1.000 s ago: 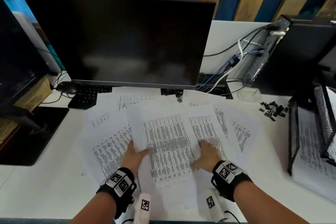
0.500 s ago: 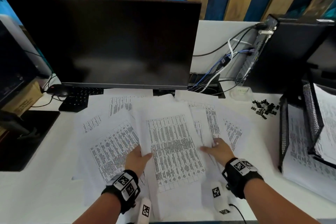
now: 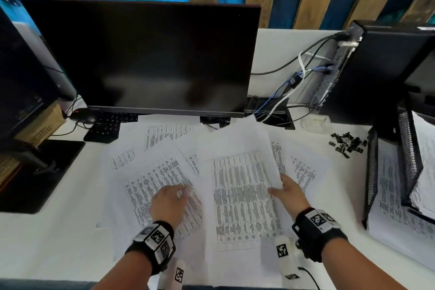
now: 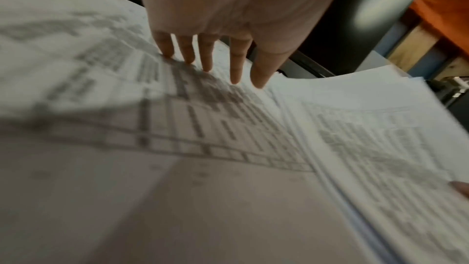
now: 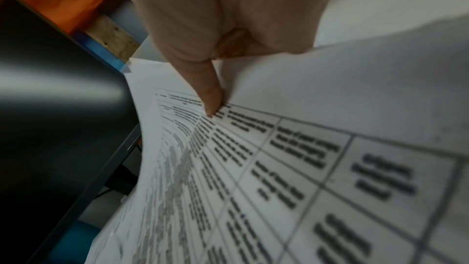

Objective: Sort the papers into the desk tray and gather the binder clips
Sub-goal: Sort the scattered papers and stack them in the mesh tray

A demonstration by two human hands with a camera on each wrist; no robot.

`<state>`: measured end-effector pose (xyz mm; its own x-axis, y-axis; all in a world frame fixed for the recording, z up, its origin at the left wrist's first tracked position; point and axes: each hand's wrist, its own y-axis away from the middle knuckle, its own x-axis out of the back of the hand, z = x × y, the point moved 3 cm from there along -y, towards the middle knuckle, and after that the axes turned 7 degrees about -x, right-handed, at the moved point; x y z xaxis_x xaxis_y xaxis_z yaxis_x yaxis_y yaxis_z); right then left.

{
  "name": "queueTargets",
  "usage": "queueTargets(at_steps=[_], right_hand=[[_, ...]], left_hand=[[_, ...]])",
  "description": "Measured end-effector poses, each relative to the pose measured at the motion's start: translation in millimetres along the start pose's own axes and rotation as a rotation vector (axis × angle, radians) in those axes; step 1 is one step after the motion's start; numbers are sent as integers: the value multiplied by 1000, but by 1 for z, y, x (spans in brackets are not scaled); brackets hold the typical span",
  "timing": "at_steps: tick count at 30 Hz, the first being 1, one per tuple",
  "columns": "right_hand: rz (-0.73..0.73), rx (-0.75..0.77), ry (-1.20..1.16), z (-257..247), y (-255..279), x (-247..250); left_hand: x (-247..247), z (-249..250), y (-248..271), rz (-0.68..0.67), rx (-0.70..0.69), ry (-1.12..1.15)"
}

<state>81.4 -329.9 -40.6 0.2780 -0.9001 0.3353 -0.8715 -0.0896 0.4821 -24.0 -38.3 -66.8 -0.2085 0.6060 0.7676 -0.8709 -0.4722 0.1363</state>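
Several printed sheets [image 3: 164,172] lie fanned over the white desk in front of the monitor. My right hand [image 3: 286,189] pinches the right edge of a thin stack of papers [image 3: 244,190], thumb on top and fingers underneath; the right wrist view shows the thumb [image 5: 210,95] pressing on the print. My left hand [image 3: 169,198] lies flat with straight fingers [image 4: 208,55] on a loose sheet left of that stack. A pile of black binder clips [image 3: 347,142] sits at the back right. The black mesh desk tray [image 3: 372,172] stands at the right edge with papers in both levels.
A dark monitor [image 3: 150,59] stands behind the papers, with a black keyboard [image 3: 108,127] partly under its left side. A second screen [image 3: 21,82] and a black pad occupy the left. A computer tower [image 3: 376,70] with cables stands behind the clips.
My left hand let go of the stack's left edge and moved left onto a loose sheet. My right hand slid the stack rightward and lifted its right edge.
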Motion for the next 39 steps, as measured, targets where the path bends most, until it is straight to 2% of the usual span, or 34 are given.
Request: queueTargets(at_steps=[2,5,12,17,19,21,24,26,28,33,36,39], right_hand=[[6,16,-70,-5,2,11],[60,47,-140,-21,7,32],[210,219,-212,-85,20,79],[253,378,-281,-133,29,94],[243,407,-310,-144,31,93],[229,398,-263,-146,32,85],[168,316,-170,-131,27,61],[82,232,-163,-110,21,39],[20,144,-137,-86,10,18],[-21,-14,-24,-39,-11,-27],[-64,-19,141,-34,-14,-49],[-117,-7,192,-39,-14,-63]], left_hand=[[5,-12,-1,-75,26,-205],[2,-21,-3,-190,-39,-305],[0,-10,-4,-286,-126,-296],[-8,7,-8,-398,-216,-222],[-9,12,-11,-434,-212,-123],[-5,14,-12,-371,-154,21],[12,4,-14,-90,-31,72],[26,-10,-14,82,127,80],[34,-25,-14,154,298,230],[37,-32,-16,163,443,543],[30,-29,-20,92,454,602],[26,-23,-21,-21,434,663]])
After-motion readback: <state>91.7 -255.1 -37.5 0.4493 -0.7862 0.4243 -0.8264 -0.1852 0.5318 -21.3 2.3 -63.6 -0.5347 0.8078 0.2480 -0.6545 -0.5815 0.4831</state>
